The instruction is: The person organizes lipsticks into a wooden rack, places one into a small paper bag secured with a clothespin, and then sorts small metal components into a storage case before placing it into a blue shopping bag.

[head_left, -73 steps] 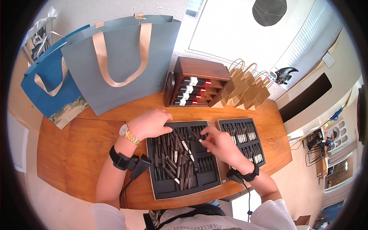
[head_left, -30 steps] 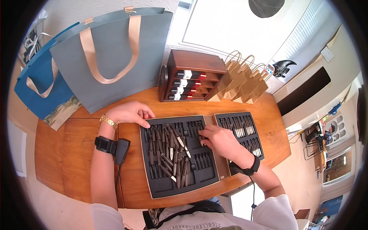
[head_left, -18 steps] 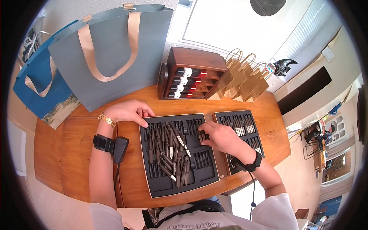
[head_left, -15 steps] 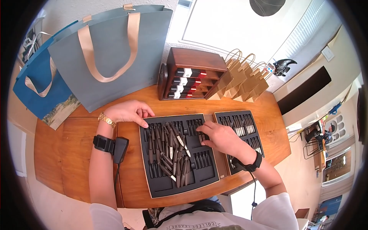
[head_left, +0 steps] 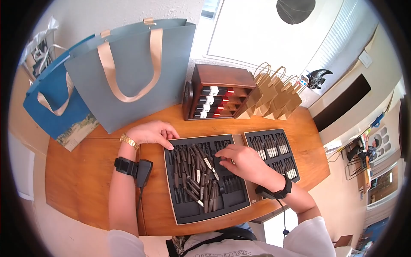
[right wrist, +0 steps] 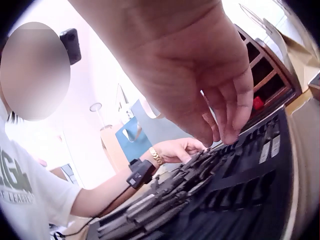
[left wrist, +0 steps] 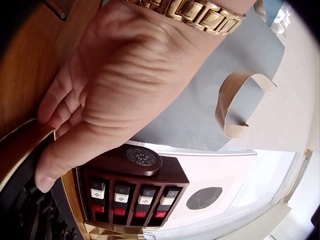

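Note:
A black slotted tray point(head_left: 188, 219) bears a jumbled pile of slim, dark, pen-like sticks point(head_left: 195, 171), several with white ends. My left hand point(head_left: 150, 132) rests at the tray's far left corner. Its thumb lies over the rim in the left wrist view, with the fingers loosely bent outside it. Just right of the pile, my right hand point(head_left: 246, 160) hovers low over the tray, fingers bent downward. In the right wrist view, nothing shows between its thumb and fingertips. Two white-labelled sticks point(right wrist: 270, 148) lie in slots beyond that hand.
To the right, a second black tray point(head_left: 280, 160) holds rows of white-ended sticks. Behind stand a dark wooden rack point(head_left: 224, 77) with small boxes, brown paper bags point(head_left: 274, 96), a grey-blue gift bag point(head_left: 132, 77) and a blue bag point(head_left: 51, 103). The wooden table point(head_left: 94, 184) extends left.
My right hand held a white-ended stick at the upper right slots, let it go there and shifted left toward the pile. My left hand went from above the tray to its corner.

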Motion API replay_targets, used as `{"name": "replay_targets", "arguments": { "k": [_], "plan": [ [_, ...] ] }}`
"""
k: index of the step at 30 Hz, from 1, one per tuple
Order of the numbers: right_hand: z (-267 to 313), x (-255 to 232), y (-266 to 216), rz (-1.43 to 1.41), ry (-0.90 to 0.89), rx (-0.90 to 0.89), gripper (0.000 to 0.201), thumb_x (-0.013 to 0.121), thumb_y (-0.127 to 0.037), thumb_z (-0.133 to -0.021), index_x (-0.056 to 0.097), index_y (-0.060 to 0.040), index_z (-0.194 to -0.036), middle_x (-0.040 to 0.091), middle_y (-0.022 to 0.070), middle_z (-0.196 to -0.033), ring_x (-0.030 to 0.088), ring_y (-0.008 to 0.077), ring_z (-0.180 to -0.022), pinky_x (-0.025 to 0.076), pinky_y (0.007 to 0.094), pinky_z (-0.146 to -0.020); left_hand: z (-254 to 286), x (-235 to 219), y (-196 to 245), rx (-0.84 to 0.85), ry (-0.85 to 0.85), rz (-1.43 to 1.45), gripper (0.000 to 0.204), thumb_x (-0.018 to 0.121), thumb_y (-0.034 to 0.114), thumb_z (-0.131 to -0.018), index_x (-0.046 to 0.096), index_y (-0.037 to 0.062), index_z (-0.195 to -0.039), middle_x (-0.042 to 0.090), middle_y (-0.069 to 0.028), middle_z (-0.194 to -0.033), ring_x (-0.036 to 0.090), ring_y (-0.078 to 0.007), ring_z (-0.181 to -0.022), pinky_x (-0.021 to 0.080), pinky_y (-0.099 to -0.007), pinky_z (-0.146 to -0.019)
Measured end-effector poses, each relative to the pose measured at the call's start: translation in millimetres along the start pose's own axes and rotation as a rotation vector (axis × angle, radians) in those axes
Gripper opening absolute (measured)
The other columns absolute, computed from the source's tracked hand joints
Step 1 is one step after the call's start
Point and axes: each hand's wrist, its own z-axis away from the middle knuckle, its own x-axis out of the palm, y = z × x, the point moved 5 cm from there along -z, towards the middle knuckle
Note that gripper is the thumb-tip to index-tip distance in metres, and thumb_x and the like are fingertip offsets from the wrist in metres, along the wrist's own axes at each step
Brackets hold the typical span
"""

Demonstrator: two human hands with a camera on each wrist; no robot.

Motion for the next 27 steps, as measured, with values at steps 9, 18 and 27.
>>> {"name": "replay_targets", "arguments": {
  "k": [9, 18, 27],
  "plan": [
    [-10, 27, -12, -0.184, -0.233, 0.186, 0.038, 0.073, -0.021, -0.088, 0.056, -0.0022, -0.117, 0.068, 0.0106, -0.081, 0.069, 0.0253, -0.076, 0.054, 0.0359, -0.068, 2, 0, 4, -0.04, 0.001, 0.02, 0.054, 0.088, 0.023, -0.072, 0.069, 0.005, -0.118, 0.063, 0.0008, -0.093, 0.055, -0.0096, -0.082, 0.046, -0.0255, -0.075],
    [-15, 26, -20, -0.15, -0.086, 0.16, 0.034, 0.075, -0.028, -0.086, 0.066, -0.0019, -0.106, 0.065, 0.0086, -0.076, 0.066, 0.0254, -0.071, 0.053, 0.0369, -0.066, 0, 0, 2, -0.035, -0.003, 0.012, 0.055, 0.088, 0.022, -0.072, 0.068, 0.004, -0.119, 0.062, 0.0009, -0.092, 0.055, -0.0095, -0.083, 0.046, -0.0255, -0.075],
    [-46, 44, 7, -0.155, -0.077, 0.296, 0.026, 0.068, -0.027, -0.089, 0.073, -0.002, -0.093, 0.071, 0.0158, -0.079, 0.069, 0.0335, -0.077, 0.054, 0.0417, -0.074, 0, 1, 4, -0.056, -0.008, 0.02, 0.053, 0.088, 0.019, -0.072, 0.068, 0.006, -0.12, 0.059, 0.0033, -0.092, 0.053, -0.0069, -0.081, 0.046, -0.0229, -0.073]
  ]
}}
